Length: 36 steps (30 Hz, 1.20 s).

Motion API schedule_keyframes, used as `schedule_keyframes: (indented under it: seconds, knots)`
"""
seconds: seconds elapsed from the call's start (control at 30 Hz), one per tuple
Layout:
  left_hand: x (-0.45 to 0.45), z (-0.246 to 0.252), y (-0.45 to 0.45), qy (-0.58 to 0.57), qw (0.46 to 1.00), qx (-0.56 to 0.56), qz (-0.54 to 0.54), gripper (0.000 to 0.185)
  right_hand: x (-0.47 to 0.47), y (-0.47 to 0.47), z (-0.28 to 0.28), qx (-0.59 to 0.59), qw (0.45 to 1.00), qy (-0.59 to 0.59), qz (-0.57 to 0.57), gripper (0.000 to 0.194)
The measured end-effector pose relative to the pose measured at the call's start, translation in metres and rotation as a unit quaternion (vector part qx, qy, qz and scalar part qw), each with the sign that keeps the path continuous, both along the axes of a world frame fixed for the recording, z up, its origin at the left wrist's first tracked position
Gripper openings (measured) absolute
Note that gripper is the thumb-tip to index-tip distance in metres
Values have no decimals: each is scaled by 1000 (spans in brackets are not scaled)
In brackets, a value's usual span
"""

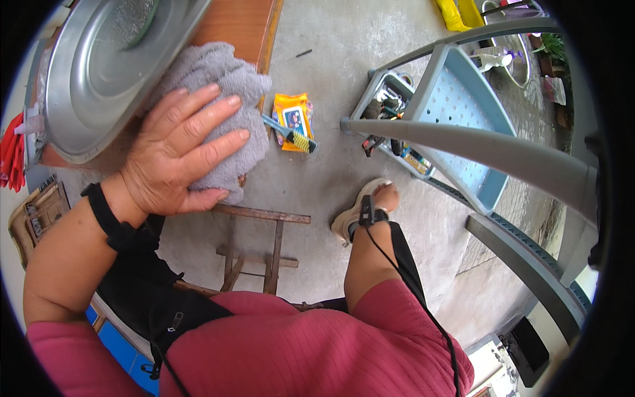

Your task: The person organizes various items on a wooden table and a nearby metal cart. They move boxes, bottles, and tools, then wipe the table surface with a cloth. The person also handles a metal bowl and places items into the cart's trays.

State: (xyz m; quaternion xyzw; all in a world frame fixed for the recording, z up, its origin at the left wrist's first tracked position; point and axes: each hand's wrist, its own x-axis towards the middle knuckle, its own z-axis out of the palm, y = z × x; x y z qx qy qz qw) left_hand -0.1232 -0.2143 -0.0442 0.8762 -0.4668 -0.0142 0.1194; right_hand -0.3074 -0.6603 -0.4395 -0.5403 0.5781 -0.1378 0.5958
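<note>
My left hand (186,149) lies palm down on a bunched grey towel (253,119), its fingers spread and its thumb along the lower edge. The towel overhangs a corner of the wooden table (233,25), beside a large metal basin or tray (104,74). A blue-handled brush with yellow and black bristles (292,135) sticks out to the right of the towel. Beyond it is an orange pack (293,111), apparently wipes. My right arm hangs down, with a black strap at the wrist. The right hand (388,197) is foreshortened over a beige sandal (345,221); its fingers are unclear.
A grey and light-blue plastic rack (461,129) stands at right, with tools in its lower tray (387,101). A wooden stool or chair frame (278,248) is in front of me. Red gloves (12,154) hang at far left. A thin dark stick (303,53) lies on the floor.
</note>
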Motion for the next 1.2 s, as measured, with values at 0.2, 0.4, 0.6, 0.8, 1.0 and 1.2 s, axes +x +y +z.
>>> schedule_keyframes:
  seconds: [0.2, 0.4, 0.6, 0.8, 1.0, 1.2]
  knots:
    - [1, -4, 3, -37, 998, 46, -20, 56, 80, -51, 28, -393, 902, 61, 169, 29]
    - [2, -3, 2, -24, 999, 35, -6, 54, 152, -66, 11, -483, 626, 273, 548, 39]
    - [1, 0, 1, -23, 999, 36, -9, 53, 160, -58, 25, -446, 655, 214, 572, 49]
    - [2, 0, 1, -20, 999, 32, -5, 53, 160, -58, 43, -455, 628, 228, 588, 55]
    - [2, -3, 3, -7, 1000, 19, -3, 60, 139, -57, 32, 112, 956, 138, 233, 24]
    - [2, -2, 2, 0, 1000, 18, -3, 62, 117, -12, 53, 364, 920, 45, 139, 27]
